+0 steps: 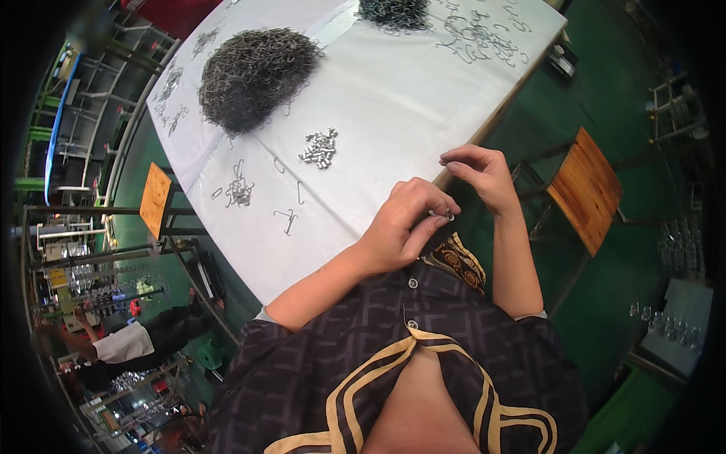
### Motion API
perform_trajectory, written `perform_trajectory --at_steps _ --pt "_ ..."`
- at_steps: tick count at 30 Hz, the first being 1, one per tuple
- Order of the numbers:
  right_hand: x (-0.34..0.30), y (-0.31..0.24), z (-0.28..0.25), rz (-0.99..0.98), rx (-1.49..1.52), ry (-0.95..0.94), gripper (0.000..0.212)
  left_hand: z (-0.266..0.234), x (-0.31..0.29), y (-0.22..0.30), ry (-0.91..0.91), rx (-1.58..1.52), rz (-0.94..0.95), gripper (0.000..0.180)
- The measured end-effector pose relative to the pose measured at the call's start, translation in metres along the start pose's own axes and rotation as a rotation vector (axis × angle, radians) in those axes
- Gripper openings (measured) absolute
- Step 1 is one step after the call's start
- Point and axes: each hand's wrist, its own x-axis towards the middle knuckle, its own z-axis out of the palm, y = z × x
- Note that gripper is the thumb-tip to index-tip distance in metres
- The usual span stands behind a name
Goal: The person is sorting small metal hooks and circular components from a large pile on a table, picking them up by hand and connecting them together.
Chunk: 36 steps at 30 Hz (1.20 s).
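My left hand [412, 223] is closed in a pinch at the table's near edge, with a small shiny metal piece [451, 217] at its fingertips. To its right and slightly farther off, my right hand [484, 178] is raised, its thumb and forefinger tips brought together; whatever may be between them is too small to make out. A small pile of short silver metal cylinders [319, 148] lies on the white-covered table [363, 98], beyond my left hand. Left of that are a little cluster of bent wire hooks [240, 194] and a few single hooks [289, 220].
A large dark heap of wire hooks [261, 76] sits farther back, and a second heap [393, 11] at the far edge. Loose hooks [484, 38] are scattered far right. Wooden stools [586, 189] flank the table. A person [128, 344] is off to the left.
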Motion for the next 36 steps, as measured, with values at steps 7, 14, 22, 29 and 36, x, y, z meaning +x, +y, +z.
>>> perform_trajectory --at_steps 7,14,22,29,36 --pt "0.087 0.027 0.078 -0.116 -0.464 -0.164 0.016 -0.002 -0.011 -0.002 0.003 -0.064 0.014 0.021" --pt "0.137 0.061 0.128 -0.417 -0.788 -0.187 0.014 -0.002 -0.02 -0.002 -0.004 -0.077 0.018 0.022" --pt "0.147 0.066 0.14 -0.583 -0.887 -0.211 0.016 -0.005 -0.021 -0.007 0.007 -0.09 -0.033 0.021" --pt "0.159 0.066 0.143 -0.664 -1.027 -0.292 0.016 -0.003 -0.02 -0.006 0.013 -0.094 -0.052 0.019" --pt "0.139 0.039 0.123 -0.259 -0.486 -0.213 0.01 -0.003 -0.019 -0.004 0.021 -0.07 -0.057 0.018"
